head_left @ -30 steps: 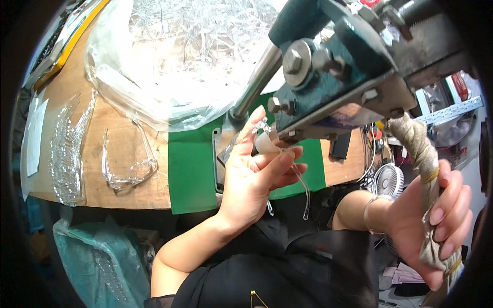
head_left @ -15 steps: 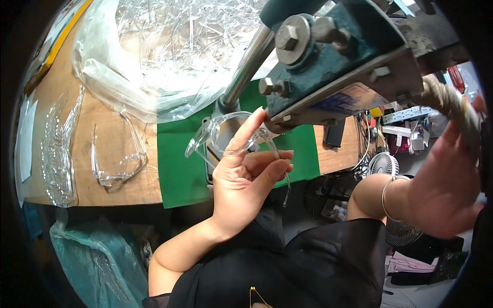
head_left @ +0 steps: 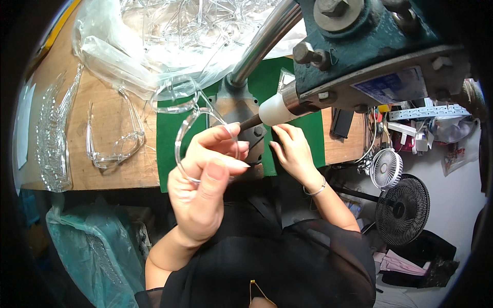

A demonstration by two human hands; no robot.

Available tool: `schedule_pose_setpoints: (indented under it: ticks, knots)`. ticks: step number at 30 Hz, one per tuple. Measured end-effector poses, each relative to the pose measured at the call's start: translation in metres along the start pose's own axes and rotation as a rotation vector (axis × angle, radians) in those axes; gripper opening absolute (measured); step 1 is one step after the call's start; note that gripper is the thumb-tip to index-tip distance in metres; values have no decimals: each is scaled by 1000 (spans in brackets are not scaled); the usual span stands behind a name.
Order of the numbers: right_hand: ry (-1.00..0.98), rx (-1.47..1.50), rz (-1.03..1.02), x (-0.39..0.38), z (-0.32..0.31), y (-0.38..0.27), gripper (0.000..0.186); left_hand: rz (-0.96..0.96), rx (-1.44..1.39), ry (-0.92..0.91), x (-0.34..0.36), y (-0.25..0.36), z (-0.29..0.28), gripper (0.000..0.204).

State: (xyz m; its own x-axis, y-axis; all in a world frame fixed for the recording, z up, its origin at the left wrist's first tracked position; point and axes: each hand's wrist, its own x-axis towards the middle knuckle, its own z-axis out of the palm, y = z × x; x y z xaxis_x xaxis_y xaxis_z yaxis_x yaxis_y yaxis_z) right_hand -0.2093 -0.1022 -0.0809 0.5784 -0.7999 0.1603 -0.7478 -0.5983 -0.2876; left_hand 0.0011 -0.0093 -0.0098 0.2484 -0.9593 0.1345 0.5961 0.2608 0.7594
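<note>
My left hand (head_left: 203, 177) is closed on a clear plastic eyeglass frame (head_left: 179, 141), raised in front of the bench, its rims standing out past my fingers. Just right of those fingers, the metal rod and white collar (head_left: 275, 109) of a dark green hand press (head_left: 380, 38) point down. My right hand (head_left: 295, 156) lies low over the green mat (head_left: 172, 164), beside the press base (head_left: 246, 110). Its thumb and fingers are apart, and nothing shows between them.
A big plastic bag (head_left: 110, 61) of clear frames lies behind the press. On the wooden bench (head_left: 77, 128) at left are a few loose clear frames (head_left: 120, 146) and a stacked row (head_left: 51, 143). Two fans (head_left: 402, 210) stand at right.
My right hand has come off the rope-wrapped handle at right and down beside the press base. My left hand moved left and turned the eyeglass frame. The press appears shifted up and right.
</note>
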Motion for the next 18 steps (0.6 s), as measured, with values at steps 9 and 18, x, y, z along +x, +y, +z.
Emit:
schedule_pose_setpoints:
  ticks: [9,18]
  knots:
    - [157,331,308,7,17,31,9,-173,-79,129,4,14,15,77]
    - [247,388,393,23,30,31,10,-285,-23,47,15,26,0,19]
